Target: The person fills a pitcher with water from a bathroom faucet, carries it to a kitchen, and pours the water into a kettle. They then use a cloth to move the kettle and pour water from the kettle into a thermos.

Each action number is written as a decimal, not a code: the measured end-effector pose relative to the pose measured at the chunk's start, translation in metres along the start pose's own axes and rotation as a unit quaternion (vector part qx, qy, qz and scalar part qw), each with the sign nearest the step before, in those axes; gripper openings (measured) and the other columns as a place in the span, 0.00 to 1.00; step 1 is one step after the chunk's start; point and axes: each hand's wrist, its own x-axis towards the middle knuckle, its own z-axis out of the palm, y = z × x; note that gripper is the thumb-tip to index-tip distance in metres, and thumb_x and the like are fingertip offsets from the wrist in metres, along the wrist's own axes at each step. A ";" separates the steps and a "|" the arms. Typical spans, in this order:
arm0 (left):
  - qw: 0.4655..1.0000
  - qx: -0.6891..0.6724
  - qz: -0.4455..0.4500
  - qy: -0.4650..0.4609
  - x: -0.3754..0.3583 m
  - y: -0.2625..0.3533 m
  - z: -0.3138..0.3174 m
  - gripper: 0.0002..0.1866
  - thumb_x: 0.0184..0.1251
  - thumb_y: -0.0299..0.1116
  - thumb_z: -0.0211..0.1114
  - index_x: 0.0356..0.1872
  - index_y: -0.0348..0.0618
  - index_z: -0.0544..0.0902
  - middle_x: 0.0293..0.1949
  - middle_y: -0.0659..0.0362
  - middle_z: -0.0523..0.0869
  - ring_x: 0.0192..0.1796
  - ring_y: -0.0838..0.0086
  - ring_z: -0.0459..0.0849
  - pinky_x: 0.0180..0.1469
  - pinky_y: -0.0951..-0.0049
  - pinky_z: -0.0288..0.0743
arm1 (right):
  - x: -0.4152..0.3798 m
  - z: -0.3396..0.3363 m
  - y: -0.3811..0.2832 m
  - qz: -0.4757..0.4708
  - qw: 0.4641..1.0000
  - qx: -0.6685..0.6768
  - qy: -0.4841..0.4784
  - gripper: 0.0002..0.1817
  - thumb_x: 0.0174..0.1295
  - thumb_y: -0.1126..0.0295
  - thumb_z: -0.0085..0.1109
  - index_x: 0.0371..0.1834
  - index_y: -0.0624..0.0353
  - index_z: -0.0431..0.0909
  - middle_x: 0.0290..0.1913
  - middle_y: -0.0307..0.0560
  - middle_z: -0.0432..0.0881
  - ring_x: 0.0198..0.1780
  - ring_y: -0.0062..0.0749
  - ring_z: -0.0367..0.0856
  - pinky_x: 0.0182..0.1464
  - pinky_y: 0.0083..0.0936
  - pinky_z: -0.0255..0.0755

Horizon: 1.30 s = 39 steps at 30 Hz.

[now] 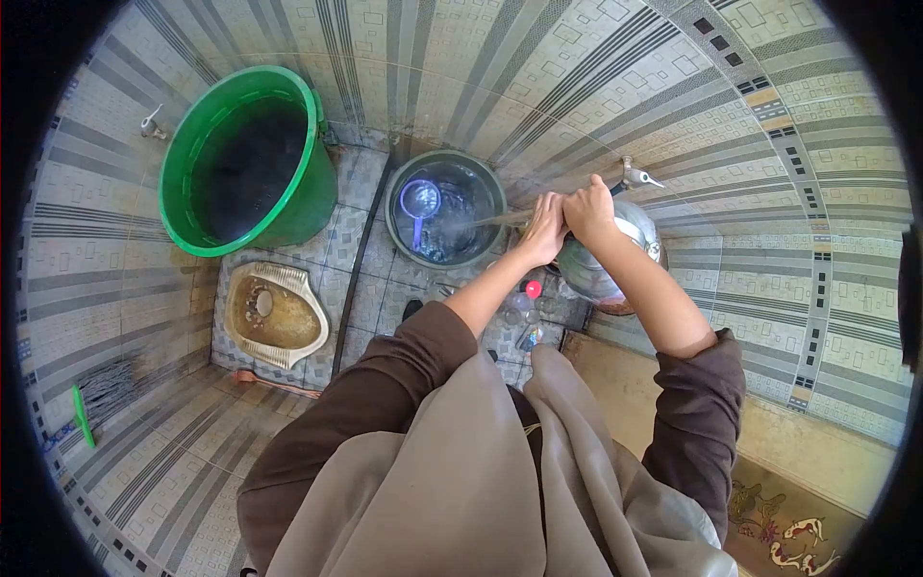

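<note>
Both of my hands meet above the left side of a large metal pot, near the tiled wall. My left hand has its fingers bent against my right hand; what it holds, if anything, is hidden. My right hand is closed beside it, thumb on top, and its grip is hidden too. A stream of water runs leftward from near my hands into a round grey basin. In the basin's water floats a purple dipper.
A big green tub of dark water stands at the upper left. Below it is a squat toilet. Taps stick out of the wall. Clear bottles, one with a red cap, stand on the tiles. A dark hose crosses the floor.
</note>
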 end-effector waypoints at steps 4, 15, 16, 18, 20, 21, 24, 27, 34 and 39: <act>1.000 -0.003 -0.014 -0.002 -0.001 0.000 -0.001 0.20 0.43 0.19 0.56 0.42 0.34 0.64 0.40 0.47 0.67 0.47 0.52 0.64 0.51 0.60 0.58 | 0.002 -0.003 -0.001 -0.003 1.000 -0.001 -0.009 0.08 0.53 0.63 0.48 0.29 0.46 0.79 0.30 0.36 0.81 0.36 0.22 0.78 0.47 0.26 0.54; 1.000 -0.002 0.002 0.004 -0.003 0.003 -0.006 0.19 0.44 0.21 0.55 0.42 0.33 0.64 0.40 0.45 0.66 0.47 0.51 0.64 0.50 0.59 0.58 | 0.002 -0.008 -0.005 0.005 1.000 -0.016 -0.022 0.10 0.55 0.64 0.45 0.29 0.45 0.80 0.31 0.36 0.81 0.37 0.22 0.77 0.47 0.25 0.54; 1.000 -0.002 0.002 0.004 -0.003 0.004 -0.007 0.19 0.44 0.21 0.55 0.42 0.33 0.64 0.40 0.45 0.66 0.47 0.51 0.64 0.50 0.59 0.58 | 0.002 -0.009 -0.006 0.005 1.000 -0.016 -0.022 0.10 0.55 0.64 0.45 0.29 0.45 0.80 0.31 0.36 0.81 0.37 0.22 0.77 0.47 0.25 0.54; 1.000 -0.015 -0.014 0.003 -0.003 0.004 -0.006 0.19 0.44 0.21 0.54 0.41 0.33 0.64 0.40 0.45 0.66 0.47 0.51 0.64 0.51 0.59 0.58 | 0.002 -0.010 -0.006 0.003 1.000 -0.014 -0.025 0.10 0.55 0.64 0.45 0.29 0.46 0.80 0.31 0.36 0.81 0.37 0.22 0.77 0.47 0.26 0.54; 1.000 -0.015 -0.020 0.005 -0.003 0.004 -0.007 0.18 0.44 0.21 0.54 0.41 0.33 0.64 0.40 0.45 0.66 0.47 0.50 0.64 0.51 0.59 0.58 | 0.002 -0.012 -0.006 0.007 1.000 -0.013 -0.026 0.10 0.55 0.64 0.45 0.29 0.46 0.80 0.31 0.36 0.81 0.37 0.22 0.77 0.47 0.26 0.54; 0.999 -0.015 -0.027 0.007 -0.003 0.004 -0.007 0.18 0.44 0.21 0.54 0.41 0.33 0.64 0.40 0.44 0.66 0.47 0.50 0.64 0.51 0.59 0.58 | 0.002 -0.013 -0.006 0.009 1.000 -0.012 -0.027 0.10 0.54 0.64 0.45 0.29 0.46 0.80 0.31 0.37 0.81 0.37 0.22 0.78 0.47 0.26 0.54; 1.000 -0.023 -0.012 0.012 -0.003 0.006 -0.010 0.18 0.44 0.21 0.54 0.40 0.33 0.64 0.40 0.44 0.66 0.47 0.50 0.64 0.51 0.59 0.58 | -0.001 -0.016 -0.008 0.006 1.000 -0.023 -0.013 0.10 0.54 0.64 0.45 0.28 0.46 0.80 0.31 0.37 0.81 0.37 0.22 0.78 0.47 0.26 0.54; 1.000 -0.023 -0.019 0.008 -0.005 0.010 -0.012 0.18 0.44 0.21 0.53 0.40 0.33 0.64 0.40 0.44 0.66 0.47 0.50 0.64 0.51 0.58 0.57 | 0.001 -0.019 -0.009 0.007 0.999 -0.027 -0.039 0.11 0.54 0.64 0.45 0.28 0.46 0.80 0.31 0.37 0.81 0.37 0.22 0.78 0.47 0.25 0.54; 0.999 -0.036 -0.038 0.004 -0.005 0.009 -0.015 0.18 0.45 0.22 0.53 0.41 0.33 0.64 0.40 0.44 0.66 0.47 0.50 0.63 0.51 0.58 0.57 | 0.003 -0.028 -0.010 -0.005 0.995 -0.032 -0.091 0.10 0.53 0.59 0.51 0.36 0.44 0.79 0.35 0.34 0.81 0.38 0.23 0.78 0.49 0.26 0.52; 0.998 -0.028 -0.054 0.010 -0.007 0.010 -0.014 0.17 0.48 0.26 0.53 0.41 0.33 0.64 0.40 0.44 0.66 0.46 0.50 0.63 0.51 0.59 0.57 | 0.003 -0.029 -0.011 -0.003 0.995 -0.048 -0.089 0.11 0.52 0.58 0.52 0.36 0.44 0.79 0.35 0.34 0.81 0.37 0.22 0.78 0.47 0.26 0.52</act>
